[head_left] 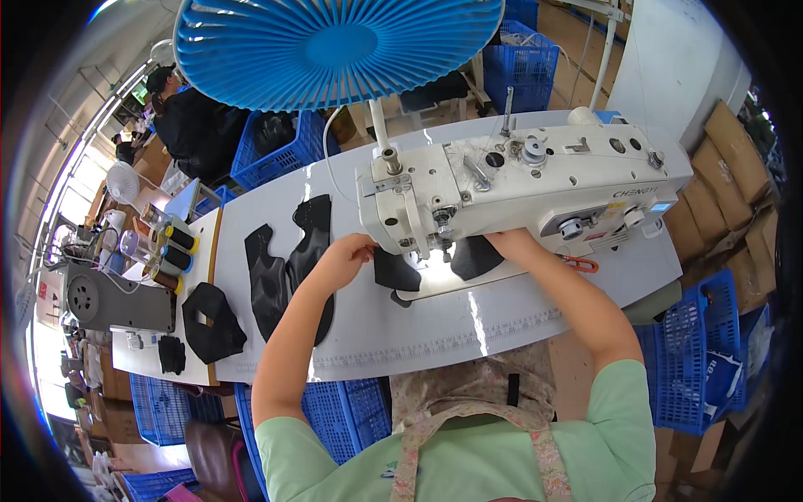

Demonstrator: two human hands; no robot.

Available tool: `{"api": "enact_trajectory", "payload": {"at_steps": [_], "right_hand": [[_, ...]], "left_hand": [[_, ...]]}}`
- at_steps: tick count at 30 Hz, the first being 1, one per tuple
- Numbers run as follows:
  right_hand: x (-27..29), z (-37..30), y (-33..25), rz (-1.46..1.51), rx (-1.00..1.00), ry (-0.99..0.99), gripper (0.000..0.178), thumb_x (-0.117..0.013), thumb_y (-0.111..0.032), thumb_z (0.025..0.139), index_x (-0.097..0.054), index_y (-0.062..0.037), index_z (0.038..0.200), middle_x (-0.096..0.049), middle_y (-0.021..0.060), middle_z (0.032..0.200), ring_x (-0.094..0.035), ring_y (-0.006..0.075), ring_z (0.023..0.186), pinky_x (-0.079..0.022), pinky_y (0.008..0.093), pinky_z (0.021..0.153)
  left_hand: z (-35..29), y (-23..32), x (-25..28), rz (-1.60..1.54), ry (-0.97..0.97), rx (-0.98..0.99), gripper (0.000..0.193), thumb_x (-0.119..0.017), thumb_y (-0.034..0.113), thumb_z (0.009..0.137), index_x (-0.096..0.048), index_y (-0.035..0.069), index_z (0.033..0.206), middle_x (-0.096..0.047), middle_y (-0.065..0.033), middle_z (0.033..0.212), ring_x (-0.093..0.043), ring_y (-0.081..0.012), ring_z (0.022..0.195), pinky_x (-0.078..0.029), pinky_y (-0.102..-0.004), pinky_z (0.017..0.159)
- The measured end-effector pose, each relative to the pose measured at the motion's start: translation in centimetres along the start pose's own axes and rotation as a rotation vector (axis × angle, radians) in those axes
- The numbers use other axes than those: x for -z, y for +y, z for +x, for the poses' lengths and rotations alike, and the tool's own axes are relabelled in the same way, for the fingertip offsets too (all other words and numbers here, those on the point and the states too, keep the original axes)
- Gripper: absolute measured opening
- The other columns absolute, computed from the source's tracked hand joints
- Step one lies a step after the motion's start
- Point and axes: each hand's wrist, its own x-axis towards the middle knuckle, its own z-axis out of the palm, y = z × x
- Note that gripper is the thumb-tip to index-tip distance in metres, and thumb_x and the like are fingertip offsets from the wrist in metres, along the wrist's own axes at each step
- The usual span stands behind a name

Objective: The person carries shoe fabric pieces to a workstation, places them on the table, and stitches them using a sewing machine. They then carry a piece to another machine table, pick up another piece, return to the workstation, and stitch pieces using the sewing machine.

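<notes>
Fingers point(365, 243) at the sewing machine point(502, 188) — black material point(477, 259) beneath its head.
Left hand point(341, 261), at the machine's left end: fingers curled nearly together, hold unclear; right hand point(512, 244), at the machine's front, touches the material — finger opening hidden.

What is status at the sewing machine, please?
Left grip beside flat black material; right grip at its right side; orange looped tool near right forearm, clear of material.

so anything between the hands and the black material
Nothing visible: the left hand is at the left edge of the black material, the right hand at its right. The sewing machine hides part of it.
</notes>
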Motion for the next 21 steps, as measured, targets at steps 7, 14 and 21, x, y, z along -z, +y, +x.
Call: {"api": "enact_trajectory", "payload": {"at_steps": [7, 14, 21], "right_hand": [[4.4, -1.4, -4.1, -0.454, 0.259, -0.428, 0.033, -0.064, -0.016, 0.083, -0.063, -0.0172, 0.116, -0.062, 0.0095, 0.115, -0.056, 0.0233, 0.114, -0.05, 0.0408, 0.087], [0.6, -2.5, -4.2, -0.431, 0.884, -0.308, 0.029, -0.054, -0.016, 0.087, -0.061, -0.0019, 0.111, -0.06, 0.0085, 0.12, -0.057, 0.0257, 0.112, -0.048, 0.0348, 0.092], [-1.6, -3.6, -7.0, -0.688, 0.627, -0.101, 0.023, -0.056, -0.017, 0.078, -0.059, -0.0058, 0.099, -0.056, 0.0069, 0.103, -0.055, 0.0229, 0.093, -0.044, 0.034, 0.078]], "left_hand": [[-3.6, 2.9, -1.6, 0.999, -0.112, -0.477, 0.05, -0.066, 0.003, 0.068, -0.066, 0.016, 0.117, -0.056, -0.0075, 0.101, -0.054, -0.0295, 0.1, -0.046, -0.0404, 0.086], [-2.9, 1.1, -5.3, 0.964, -0.189, -0.713, 0.055, -0.066, 0.008, 0.068, -0.059, 0.01, 0.122, -0.057, -0.0069, 0.121, -0.054, -0.0248, 0.113, -0.046, -0.0372, 0.092], [-3.1, 2.7, -8.9, 1.119, 0.054, -0.519, 0.039, -0.057, 0.014, 0.078, -0.056, 0.009, 0.116, -0.059, -0.0128, 0.116, -0.059, -0.0242, 0.091, -0.045, -0.0355, 0.076]]}}
